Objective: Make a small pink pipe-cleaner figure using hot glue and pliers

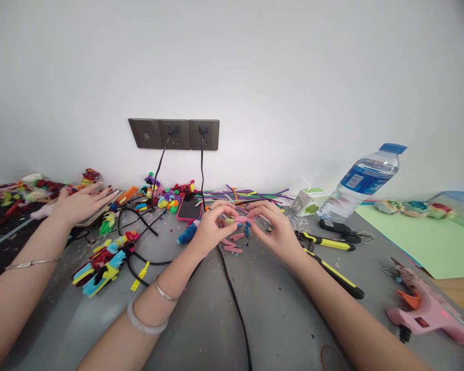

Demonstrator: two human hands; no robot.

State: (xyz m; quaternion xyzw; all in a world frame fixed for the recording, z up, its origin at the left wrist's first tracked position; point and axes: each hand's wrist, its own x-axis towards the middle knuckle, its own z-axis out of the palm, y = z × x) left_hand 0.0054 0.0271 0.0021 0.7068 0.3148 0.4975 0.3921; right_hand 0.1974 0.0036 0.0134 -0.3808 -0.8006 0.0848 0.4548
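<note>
On a grey, speckled tabletop [286,335] against a plain white wall [294,77], below a dark brown panel of sockets [183,136] with two black cords plugged in, a person's two bare hands meet near the middle; between them, at the fingertips, is a small pink fuzzy strip; the left hand [212,228] pinches its left end and the right hand [275,226] pinches its right end; loose short pink fuzzy pieces [232,249] lie on the table just below it; to the left are a bundle of multicoloured fuzzy shapes [104,263] and, farther out, another person's hand [83,203], palm down with fingers extended; to the right stand a clear plastic water bottle with a blue label [365,180], yellow-and-black-handled pliers [330,243] and, nearer, a pink glue gun [421,319].
</note>
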